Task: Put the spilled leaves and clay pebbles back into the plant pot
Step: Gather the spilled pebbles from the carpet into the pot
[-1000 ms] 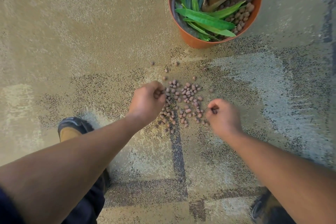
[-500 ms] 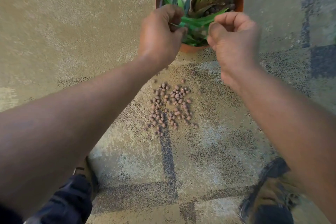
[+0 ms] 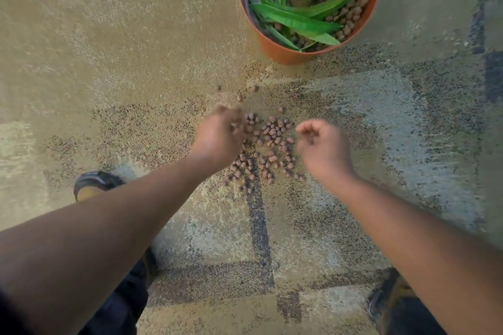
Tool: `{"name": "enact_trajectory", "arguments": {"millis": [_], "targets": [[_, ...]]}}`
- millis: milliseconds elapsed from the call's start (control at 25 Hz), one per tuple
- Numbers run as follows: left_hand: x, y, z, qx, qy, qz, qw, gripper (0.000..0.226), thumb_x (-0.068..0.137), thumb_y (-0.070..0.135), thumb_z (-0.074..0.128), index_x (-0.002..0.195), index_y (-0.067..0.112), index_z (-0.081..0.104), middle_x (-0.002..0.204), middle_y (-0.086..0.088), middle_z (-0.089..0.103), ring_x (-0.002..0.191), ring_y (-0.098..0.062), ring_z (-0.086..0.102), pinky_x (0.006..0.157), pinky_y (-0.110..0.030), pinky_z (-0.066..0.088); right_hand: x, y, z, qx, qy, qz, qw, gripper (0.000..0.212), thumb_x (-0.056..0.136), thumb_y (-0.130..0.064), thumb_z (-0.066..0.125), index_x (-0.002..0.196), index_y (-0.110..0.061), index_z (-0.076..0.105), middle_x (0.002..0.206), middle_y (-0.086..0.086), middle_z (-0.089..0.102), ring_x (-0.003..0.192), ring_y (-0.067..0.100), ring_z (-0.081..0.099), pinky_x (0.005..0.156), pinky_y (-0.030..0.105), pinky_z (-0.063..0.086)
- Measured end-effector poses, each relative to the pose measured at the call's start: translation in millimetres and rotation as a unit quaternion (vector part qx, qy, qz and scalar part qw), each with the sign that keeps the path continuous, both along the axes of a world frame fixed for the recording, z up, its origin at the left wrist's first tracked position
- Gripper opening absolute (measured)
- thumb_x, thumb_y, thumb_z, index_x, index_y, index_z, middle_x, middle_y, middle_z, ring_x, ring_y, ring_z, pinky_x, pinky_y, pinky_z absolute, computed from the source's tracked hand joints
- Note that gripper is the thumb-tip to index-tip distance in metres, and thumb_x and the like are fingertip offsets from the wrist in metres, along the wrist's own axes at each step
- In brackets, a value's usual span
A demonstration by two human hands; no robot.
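Note:
Several brown clay pebbles [image 3: 268, 144] lie spilled in a loose pile on the carpet. My left hand [image 3: 219, 137] is blurred, with its fingers down on the pile's left edge. My right hand [image 3: 322, 145] hovers at the pile's right edge with its fingers curled; a dark spot in the curl may be a pebble or a shadow. The orange plant pot [image 3: 283, 53] stands beyond the pile. It holds green leaves [image 3: 296, 20], the plant and more pebbles.
The floor is a beige and grey patterned carpet [image 3: 122, 35]. My left shoe [image 3: 94, 183] is at the lower left and my right shoe [image 3: 381, 302] at the lower right. A few stray pebbles [image 3: 254, 88] lie between the pile and the pot.
Half a second ago both hands were up over the pot. They have since dropped back to the two sides of the pebble pile.

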State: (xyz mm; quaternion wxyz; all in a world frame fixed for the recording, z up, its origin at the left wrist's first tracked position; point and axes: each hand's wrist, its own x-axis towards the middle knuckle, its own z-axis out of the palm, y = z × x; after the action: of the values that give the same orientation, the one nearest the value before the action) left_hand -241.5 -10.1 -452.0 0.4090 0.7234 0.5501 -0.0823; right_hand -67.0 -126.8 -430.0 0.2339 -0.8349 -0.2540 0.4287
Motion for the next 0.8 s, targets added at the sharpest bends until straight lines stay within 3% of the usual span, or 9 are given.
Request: {"name": "enact_trajectory", "arguments": {"millis": [80,160,240,280,440,600,720,800], "targets": [[-12.7,-18.6,-8.3,-0.058,0.059,-0.084,0.993,0.054,0.086,-0.001,0.070,0.132,0.026,0.061,0.132,0.002,0.050,0.111,-0.015,0.061,0.098,-0.028,0.057,-5.3,-15.8,-16.5,-0.081,-0.016,0.088,0.993,0.024,0.089,-0.011,0.073,0.092,-0.031,0.061,0.114,-0.006,0.065,0.079,0.008,0.062,0.067,0.018,0.053],[-17.8,-28.9,-11.7,-0.070,0.086,-0.131,0.985,0.067,0.083,-0.005,0.069,0.141,0.024,0.050,0.136,-0.001,0.044,0.125,-0.023,0.051,0.111,-0.042,0.049,-10.6,-26.3,-28.4,-0.148,-0.040,0.158,0.975,0.032,0.085,-0.023,0.078,0.113,-0.024,0.061,0.127,-0.001,0.057,0.087,0.012,0.057,0.080,0.021,0.048],[-17.9,-29.6,-12.7,-0.061,0.094,-0.137,0.984,0.064,0.083,-0.007,0.065,0.137,0.023,0.048,0.134,-0.003,0.044,0.127,-0.025,0.047,0.113,-0.046,0.046,-17.2,-33.0,-36.1,-0.172,-0.050,0.199,0.964,0.052,0.084,-0.033,0.079,0.129,-0.021,0.054,0.131,0.004,0.049,0.096,0.014,0.053,0.088,0.025,0.045],[-17.1,-29.4,-12.8,-0.058,0.095,-0.135,0.985,0.059,0.085,-0.007,0.064,0.134,0.022,0.049,0.133,-0.004,0.045,0.125,-0.026,0.048,0.112,-0.045,0.046,-21.4,-34.6,-38.1,-0.167,-0.064,0.229,0.957,0.052,0.086,-0.035,0.077,0.130,-0.020,0.052,0.130,0.005,0.049,0.098,0.015,0.054,0.092,0.028,0.049],[-17.0,-37.3,-13.7,-0.056,0.086,-0.131,0.986,0.033,0.092,-0.003,0.060,0.113,0.022,0.056,0.126,-0.006,0.049,0.103,-0.020,0.054,0.095,-0.026,0.048,-30.7,-38.2,-42.6,-0.140,-0.119,0.339,0.923,0.028,0.095,-0.026,0.067,0.120,-0.017,0.057,0.125,0.008,0.052,0.091,0.013,0.055,0.087,0.033,0.059],[-22.2,-40.3,-16.5,-0.038,0.062,-0.145,0.987,0.021,0.095,0.002,0.064,0.107,0.019,0.064,0.128,-0.007,0.051,0.098,-0.018,0.056,0.091,-0.021,0.051,-30.1,-40.3,-40.9,-0.131,-0.106,0.316,0.934,0.010,0.095,-0.016,0.066,0.103,-0.018,0.060,0.121,0.003,0.054,0.089,0.012,0.056,0.084,0.032,0.059],[-26.4,-37.5,-17.8,-0.036,0.043,-0.139,0.989,0.022,0.095,0.002,0.065,0.109,0.019,0.070,0.128,-0.004,0.054,0.105,-0.019,0.061,0.093,-0.020,0.053,-29.7,-43.6,-41.7,-0.123,-0.075,0.262,0.954,0.027,0.093,-0.009,0.065,0.083,-0.029,0.050,0.114,-0.005,0.052,0.084,0.006,0.055,0.081,0.025,0.056],[-29.1,-35.7,-18.6,-0.032,0.037,-0.141,0.989,0.022,0.098,0.003,0.061,0.108,0.020,0.071,0.126,-0.001,0.054,0.102,-0.015,0.058,0.090,-0.016,0.049,-29.6,-43.3,-41.7,-0.113,-0.055,0.226,0.966,0.029,0.092,-0.009,0.066,0.081,-0.031,0.051,0.112,-0.007,0.051,0.087,0.007,0.057,0.086,0.026,0.057]]}}
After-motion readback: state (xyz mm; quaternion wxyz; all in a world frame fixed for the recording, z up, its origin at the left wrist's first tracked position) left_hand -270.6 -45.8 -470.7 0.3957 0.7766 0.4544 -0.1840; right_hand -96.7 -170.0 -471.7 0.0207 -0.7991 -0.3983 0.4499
